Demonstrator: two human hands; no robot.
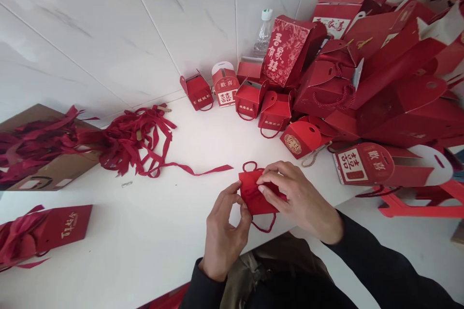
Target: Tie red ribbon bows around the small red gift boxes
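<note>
A small red gift box lies near the table's front edge, with a twisted red cord loop at its near side and another at its far side. My left hand steadies the box at its left edge, thumb and fingertips curled against it. From the right, my right hand reaches over the box, its thumb and fingers pinched together on the red upper part. My right fingers partly cover what they pinch. A loose dark red ribbon end lies just left of the box.
A pile of red ribbons spills from a cardboard box at the left. A ribbon-tied red box stands at the near left. Along the wall are several small gift boxes, a plastic bottle and a big heap of red boxes.
</note>
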